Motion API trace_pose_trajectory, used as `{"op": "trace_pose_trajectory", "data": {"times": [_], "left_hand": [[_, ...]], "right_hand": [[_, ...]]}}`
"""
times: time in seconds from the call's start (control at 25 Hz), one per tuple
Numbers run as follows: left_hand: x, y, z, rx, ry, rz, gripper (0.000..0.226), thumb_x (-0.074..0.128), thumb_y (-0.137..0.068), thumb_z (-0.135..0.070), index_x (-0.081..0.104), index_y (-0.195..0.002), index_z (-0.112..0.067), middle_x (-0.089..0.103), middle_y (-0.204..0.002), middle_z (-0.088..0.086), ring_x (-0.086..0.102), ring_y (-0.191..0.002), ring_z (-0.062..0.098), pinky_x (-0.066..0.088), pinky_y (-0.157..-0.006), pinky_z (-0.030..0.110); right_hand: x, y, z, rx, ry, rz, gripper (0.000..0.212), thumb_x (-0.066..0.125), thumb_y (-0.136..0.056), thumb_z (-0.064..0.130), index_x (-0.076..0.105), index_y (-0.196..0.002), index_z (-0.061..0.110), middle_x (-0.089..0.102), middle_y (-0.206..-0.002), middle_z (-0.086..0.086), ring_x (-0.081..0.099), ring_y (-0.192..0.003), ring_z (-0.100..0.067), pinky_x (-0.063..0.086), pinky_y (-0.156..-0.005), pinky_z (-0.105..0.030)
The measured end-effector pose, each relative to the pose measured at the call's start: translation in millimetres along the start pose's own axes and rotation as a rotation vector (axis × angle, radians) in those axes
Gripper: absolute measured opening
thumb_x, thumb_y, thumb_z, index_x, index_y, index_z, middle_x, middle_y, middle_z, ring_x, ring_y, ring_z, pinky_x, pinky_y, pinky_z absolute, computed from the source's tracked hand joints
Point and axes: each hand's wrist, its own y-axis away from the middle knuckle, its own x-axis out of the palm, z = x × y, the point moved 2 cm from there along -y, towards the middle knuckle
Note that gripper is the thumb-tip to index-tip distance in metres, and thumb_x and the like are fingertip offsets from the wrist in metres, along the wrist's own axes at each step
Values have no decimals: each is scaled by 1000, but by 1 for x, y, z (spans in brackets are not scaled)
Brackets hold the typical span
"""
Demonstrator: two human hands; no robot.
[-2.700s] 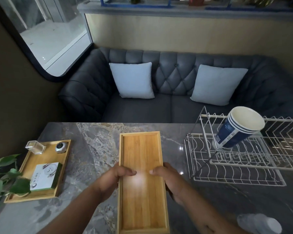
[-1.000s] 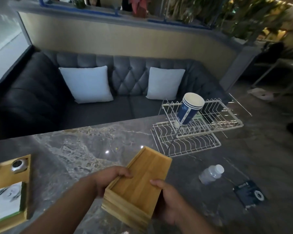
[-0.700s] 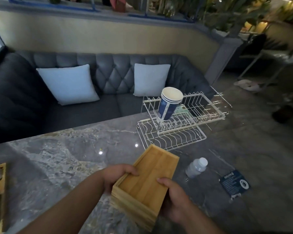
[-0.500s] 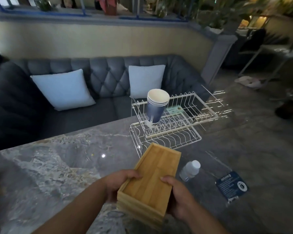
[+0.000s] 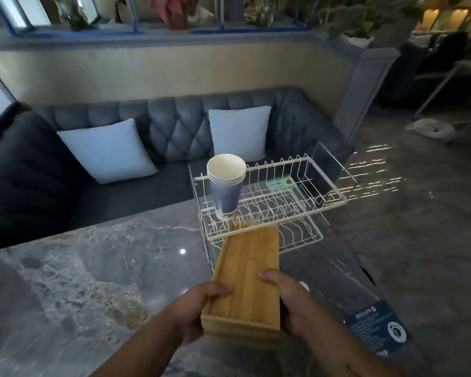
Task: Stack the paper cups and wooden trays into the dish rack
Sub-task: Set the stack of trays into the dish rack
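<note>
Grip: left hand (image 5: pixel 193 311) and right hand (image 5: pixel 291 303) each clasp a long side of the stack of wooden trays (image 5: pixel 246 281), thumbs hooked over the rims, fingers underneath. The stack is held above the marble table (image 5: pixel 74 289), its far end reaching the front edge of the dish rack (image 5: pixel 269 210). The top tray holds nothing; layered edges show at the near end, count unclear.

Dish rack: white wire, 2 tiers, standing at the table's far edge. The upper tier holds a nested stack of paper cups (image 5: pixel 226 186), blue-sided, mouth up, tilted slightly, at its left end. A small green card (image 5: pixel 280 183) shows through the wires further right.

Table, right: dark blue leaflet (image 5: pixel 378 329) lying flat, near the right hand.

Background: grey tufted sofa (image 5: pixel 174 126) with 2 pale cushions (image 5: pixel 106 151).
</note>
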Motion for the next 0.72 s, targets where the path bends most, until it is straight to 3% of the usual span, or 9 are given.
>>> {"op": "trace_pose_trajectory", "data": {"times": [0.2,0.36,0.56,0.64,0.72], "left_hand": [[10,-28,-11,72,47,-79,68,78,-69,-27,64,-131,-2,69,-126,25,66,-117,43,47,-108,57],[8,-45,-21,123,97,-112,75,83,-66,-29,62,-133,-4,68,-128,24,65,-118,43,46,-108,57],[4,-70,-34,119,106,-141,74,86,-68,-31,62,-133,-7,68,-129,22,65,-120,40,45,-110,57],[4,-76,-33,96,53,-161,77,91,-58,-41,68,-125,-10,75,-116,13,72,-105,33,55,-96,46],[5,-83,-28,70,-4,-199,74,93,-48,-49,72,-109,-13,76,-88,4,72,-76,20,56,-68,31]], "right_hand": [[-10,-16,18,159,125,104,43,73,-78,28,69,-115,7,75,-107,-20,73,-98,-38,55,-92,-54],[-10,-35,40,158,178,150,38,70,-82,26,69,-113,4,76,-104,-21,74,-93,-36,58,-86,-49],[-17,-67,60,123,222,167,43,75,-78,26,67,-116,7,76,-106,-20,73,-97,-37,54,-96,-54],[-21,-81,68,112,267,186,47,76,-75,27,67,-117,9,76,-107,-18,73,-98,-35,53,-97,-54],[-25,-95,75,115,309,197,51,78,-72,29,67,-118,9,76,-107,-16,73,-98,-34,54,-95,-51]]}}
